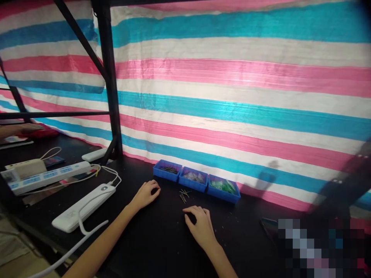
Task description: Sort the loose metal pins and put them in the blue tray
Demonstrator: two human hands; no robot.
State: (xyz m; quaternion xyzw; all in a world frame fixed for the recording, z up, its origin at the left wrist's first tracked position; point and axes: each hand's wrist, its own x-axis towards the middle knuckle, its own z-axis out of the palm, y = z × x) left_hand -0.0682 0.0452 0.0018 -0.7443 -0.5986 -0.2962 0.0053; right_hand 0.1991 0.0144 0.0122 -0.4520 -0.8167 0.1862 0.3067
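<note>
My left hand [147, 195] rests on the black table in front of the left blue tray, its fingers curled in so that thumb and fingertips nearly meet; nothing shows between them. To its right, my right hand [200, 225] lies on the table with thumb and forefinger apart, holding nothing. Between and just beyond the hands is a small loose group of thin screws [183, 195]. Behind it stand three joined blue trays: the left tray [157, 172] holds dark thin screws, the middle tray [185, 183] clear small bags or pieces, and the right tray [223, 196] green and clear pieces.
White power strips [84, 208] and their cables cover the table's left side, near a black metal post [108, 77]. A striped plastic sheet [232, 96] hangs behind. Another person's arm [14, 130] shows at far left. Something blurred out [307, 247] lies at lower right.
</note>
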